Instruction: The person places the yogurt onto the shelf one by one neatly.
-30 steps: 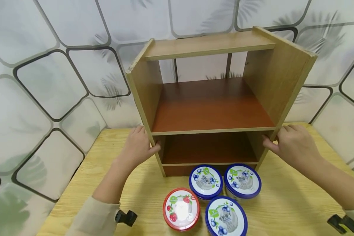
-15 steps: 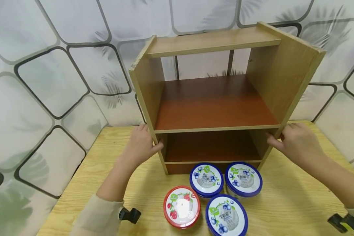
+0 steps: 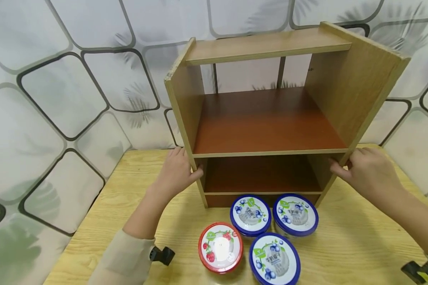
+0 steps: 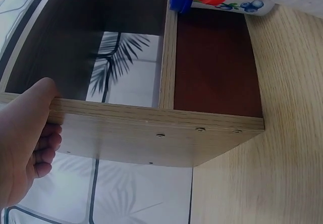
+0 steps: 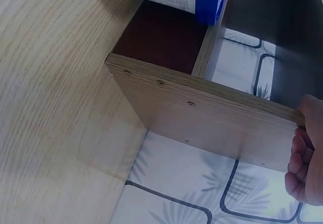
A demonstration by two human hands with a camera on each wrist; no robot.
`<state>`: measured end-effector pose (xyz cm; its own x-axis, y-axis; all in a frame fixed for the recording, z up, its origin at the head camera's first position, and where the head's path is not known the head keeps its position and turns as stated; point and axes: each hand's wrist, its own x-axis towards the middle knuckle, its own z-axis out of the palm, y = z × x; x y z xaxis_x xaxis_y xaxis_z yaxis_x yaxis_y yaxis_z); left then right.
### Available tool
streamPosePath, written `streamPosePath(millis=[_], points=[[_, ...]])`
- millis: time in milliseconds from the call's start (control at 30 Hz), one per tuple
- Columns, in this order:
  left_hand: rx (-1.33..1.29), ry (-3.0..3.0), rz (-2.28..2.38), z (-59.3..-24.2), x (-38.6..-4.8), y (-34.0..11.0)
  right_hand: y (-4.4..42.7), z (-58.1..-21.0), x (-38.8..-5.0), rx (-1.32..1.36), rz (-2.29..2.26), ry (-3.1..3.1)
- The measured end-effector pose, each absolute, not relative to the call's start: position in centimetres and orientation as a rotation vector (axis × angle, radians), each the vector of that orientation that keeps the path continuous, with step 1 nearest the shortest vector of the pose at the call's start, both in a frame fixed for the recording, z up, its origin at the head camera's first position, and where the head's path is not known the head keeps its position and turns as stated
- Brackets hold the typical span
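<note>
A small wooden shelf unit (image 3: 271, 152) with reddish-brown boards stands upright on the table, its open front facing me. My left hand (image 3: 178, 170) grips the front edge of its left side panel, thumb inside and fingers outside. On the opposite side panel, my right hand (image 3: 367, 170) holds the front edge in the same way. The left wrist view shows the left hand (image 4: 25, 138) with curled fingers below the panel edge. In the right wrist view, the right hand (image 5: 308, 153) has its fingers curled against the panel's outer face.
In front of the shelf stand several round tubs: a red-lidded strawberry tub (image 3: 220, 247) and blue-lidded blueberry tubs, one near the front (image 3: 274, 259), others by the shelf's base. The wooden table (image 3: 139, 174) meets a patterned wall covering (image 3: 103, 99) behind the shelf.
The shelf unit and both hands have shifted slightly to the right in the head view, and the shelf looks a little larger. The tubs have barely moved; both hands keep their grip.
</note>
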<state>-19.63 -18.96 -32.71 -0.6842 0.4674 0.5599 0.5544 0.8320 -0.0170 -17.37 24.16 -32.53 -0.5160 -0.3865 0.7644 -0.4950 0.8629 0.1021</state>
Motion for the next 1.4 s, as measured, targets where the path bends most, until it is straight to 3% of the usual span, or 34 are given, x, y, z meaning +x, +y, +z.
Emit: streamPosePath(millis=[1000,1400], points=[[-0.747,-2.419,-0.255,-33.1,-19.6,-18.9,24.4,-33.5,-16.4,0.579,0.308,-2.156],[-0.745,-2.402,-0.239,-33.3,-19.8,-18.9,24.8,-36.4,-15.0,0.688,0.398,-2.028]])
